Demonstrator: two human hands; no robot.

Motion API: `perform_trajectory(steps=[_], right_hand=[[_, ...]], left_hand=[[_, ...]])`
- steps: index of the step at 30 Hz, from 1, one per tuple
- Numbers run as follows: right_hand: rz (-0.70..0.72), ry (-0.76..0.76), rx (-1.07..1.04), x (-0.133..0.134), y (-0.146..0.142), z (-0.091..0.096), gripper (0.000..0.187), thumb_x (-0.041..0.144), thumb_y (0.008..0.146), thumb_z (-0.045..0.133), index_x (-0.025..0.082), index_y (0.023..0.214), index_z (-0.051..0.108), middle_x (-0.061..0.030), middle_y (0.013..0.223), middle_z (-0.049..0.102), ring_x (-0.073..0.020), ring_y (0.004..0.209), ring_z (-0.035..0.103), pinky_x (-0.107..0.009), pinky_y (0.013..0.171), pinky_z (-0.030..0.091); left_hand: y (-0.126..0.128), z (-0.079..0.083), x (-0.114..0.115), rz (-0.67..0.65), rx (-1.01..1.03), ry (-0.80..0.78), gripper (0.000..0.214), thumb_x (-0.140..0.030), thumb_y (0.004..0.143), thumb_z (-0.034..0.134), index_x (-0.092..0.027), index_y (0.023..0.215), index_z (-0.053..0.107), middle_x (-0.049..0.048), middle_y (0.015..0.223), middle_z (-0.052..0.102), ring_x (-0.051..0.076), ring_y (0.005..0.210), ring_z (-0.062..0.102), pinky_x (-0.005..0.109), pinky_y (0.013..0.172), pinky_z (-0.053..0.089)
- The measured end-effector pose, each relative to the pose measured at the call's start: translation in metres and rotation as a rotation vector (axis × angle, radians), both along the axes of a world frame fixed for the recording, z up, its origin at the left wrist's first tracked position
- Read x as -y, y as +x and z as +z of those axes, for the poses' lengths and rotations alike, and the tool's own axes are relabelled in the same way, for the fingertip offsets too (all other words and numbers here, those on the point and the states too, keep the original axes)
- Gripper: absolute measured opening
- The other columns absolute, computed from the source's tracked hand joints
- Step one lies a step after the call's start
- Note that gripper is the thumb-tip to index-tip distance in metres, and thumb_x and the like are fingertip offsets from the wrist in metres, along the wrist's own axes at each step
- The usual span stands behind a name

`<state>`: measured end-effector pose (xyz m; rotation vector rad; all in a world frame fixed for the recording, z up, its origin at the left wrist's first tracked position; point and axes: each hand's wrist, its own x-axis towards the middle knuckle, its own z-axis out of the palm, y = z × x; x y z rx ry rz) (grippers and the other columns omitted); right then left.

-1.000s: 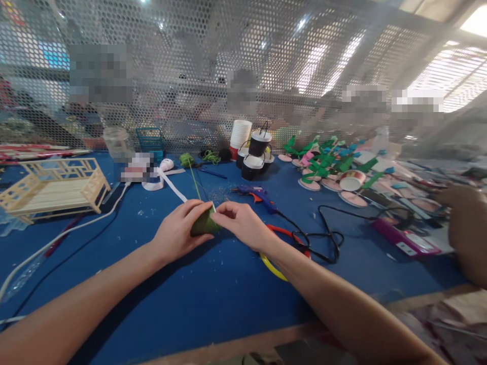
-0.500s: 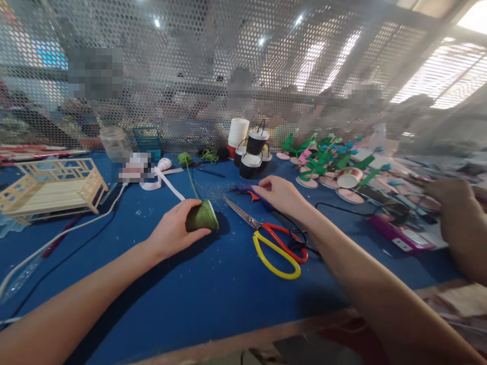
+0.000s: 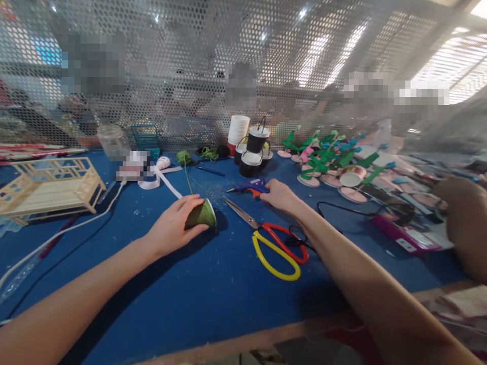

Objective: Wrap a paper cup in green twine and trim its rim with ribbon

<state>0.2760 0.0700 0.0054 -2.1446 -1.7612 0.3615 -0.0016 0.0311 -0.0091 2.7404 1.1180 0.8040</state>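
Note:
My left hand (image 3: pixel 175 224) is wrapped round a small cup covered in green yarn (image 3: pixel 202 215), which lies on its side on the blue table (image 3: pixel 213 299). A green strand runs from the cup to a yarn ball (image 3: pixel 184 157) farther back. My right hand (image 3: pixel 280 195) is closed round the handle of a blue glue gun (image 3: pixel 248 187) whose nozzle points left. Scissors with red and yellow handles (image 3: pixel 274 244) lie between my two arms, blades pointing up-left.
Black cups (image 3: pixel 253 158) and a stack of white cups (image 3: pixel 238 131) stand at the back by a perforated metal screen. Green and pink paper flowers (image 3: pixel 323 159) fill the right. A wooden model bed (image 3: pixel 49 186) sits at left, with white cable (image 3: pixel 57 235). Another person's arm (image 3: pixel 466 223) is at right.
My right hand left the green cup, moved right and back, and closed on the glue gun. The scissors came into view. My left hand keeps the cup in place.

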Motion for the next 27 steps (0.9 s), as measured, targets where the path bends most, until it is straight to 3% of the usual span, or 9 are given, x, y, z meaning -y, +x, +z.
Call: perform_trajectory(steps=[4, 7, 9, 11, 16, 19, 22, 27], right_hand=[[0.019, 0.080, -0.198, 0.017, -0.008, 0.018, 0.023, 0.014, 0.072, 0.054, 0.012, 0.095, 0.052, -0.0096, 0.085, 0.066, -0.0160, 0.067, 0.063, -0.024, 0.056, 0.048], [0.169, 0.054, -0.573, 0.035, -0.017, 0.035, 0.008, 0.017, 0.074, 0.056, 0.014, 0.080, 0.052, -0.0045, 0.068, 0.064, -0.0120, 0.056, 0.061, -0.023, 0.051, 0.049], [0.281, -0.008, -0.688, 0.046, -0.025, 0.042, 0.008, 0.020, 0.073, 0.058, 0.015, 0.075, 0.052, -0.0024, 0.059, 0.063, -0.0114, 0.051, 0.059, -0.023, 0.051, 0.050], [0.348, -0.023, -0.679, 0.056, -0.033, 0.044, 0.009, 0.022, 0.073, 0.058, 0.015, 0.076, 0.052, -0.0031, 0.059, 0.064, -0.0116, 0.050, 0.059, -0.024, 0.051, 0.051], [0.324, 0.096, -0.649, 0.072, -0.043, 0.038, 0.015, 0.024, 0.072, 0.057, 0.015, 0.084, 0.053, -0.0004, 0.057, 0.062, -0.0110, 0.045, 0.057, -0.023, 0.044, 0.049], [0.364, 0.065, -0.579, 0.077, -0.039, 0.039, 0.009, 0.024, 0.072, 0.056, 0.015, 0.074, 0.057, 0.0012, 0.051, 0.058, -0.0104, 0.044, 0.055, -0.021, 0.043, 0.046], [0.368, 0.014, -0.447, 0.081, -0.035, 0.041, 0.015, 0.029, 0.071, 0.058, 0.017, 0.062, 0.057, 0.0023, 0.045, 0.055, -0.0102, 0.040, 0.049, -0.021, 0.037, 0.040], [0.355, 0.033, -0.378, 0.084, -0.038, 0.037, 0.019, 0.033, 0.070, 0.061, 0.020, 0.057, 0.054, 0.0038, 0.044, 0.049, -0.0091, 0.038, 0.039, -0.021, 0.032, 0.032]], left_hand=[[0.001, 0.003, -0.001, -0.012, -0.045, 0.046, 0.042, -0.037, 0.080, 0.054, -0.016, 0.115, 0.044, 0.0139, 0.118, 0.055, 0.025, 0.108, 0.053, 0.043, 0.092, 0.044], [0.002, 0.003, -0.002, -0.011, -0.067, 0.045, 0.046, -0.040, 0.078, 0.055, -0.017, 0.117, 0.042, 0.0130, 0.115, 0.056, 0.026, 0.106, 0.055, 0.043, 0.089, 0.046], [0.003, 0.002, -0.002, -0.003, -0.078, 0.035, 0.054, -0.043, 0.074, 0.060, -0.018, 0.117, 0.040, 0.0131, 0.117, 0.055, 0.027, 0.106, 0.054, 0.043, 0.089, 0.046], [0.003, 0.000, -0.003, -0.001, -0.077, 0.023, 0.057, -0.043, 0.071, 0.063, -0.018, 0.117, 0.039, 0.0131, 0.118, 0.054, 0.027, 0.106, 0.054, 0.042, 0.088, 0.046], [-0.001, 0.001, -0.006, -0.028, -0.055, 0.000, 0.052, -0.037, 0.073, 0.063, -0.018, 0.116, 0.040, 0.0117, 0.115, 0.054, 0.024, 0.104, 0.055, 0.039, 0.085, 0.048], [-0.004, 0.002, -0.008, -0.043, -0.066, -0.014, 0.052, -0.036, 0.073, 0.063, -0.020, 0.117, 0.041, 0.0106, 0.116, 0.054, 0.024, 0.106, 0.053, 0.040, 0.088, 0.046], [-0.006, 0.000, -0.010, -0.045, -0.043, -0.040, 0.053, -0.035, 0.073, 0.063, -0.021, 0.119, 0.040, 0.0101, 0.117, 0.053, 0.024, 0.109, 0.051, 0.041, 0.091, 0.044], [-0.007, -0.002, -0.012, -0.060, 0.000, -0.085, 0.053, -0.035, 0.074, 0.062, -0.021, 0.120, 0.040, 0.0109, 0.117, 0.052, 0.024, 0.109, 0.050, 0.040, 0.092, 0.044]])
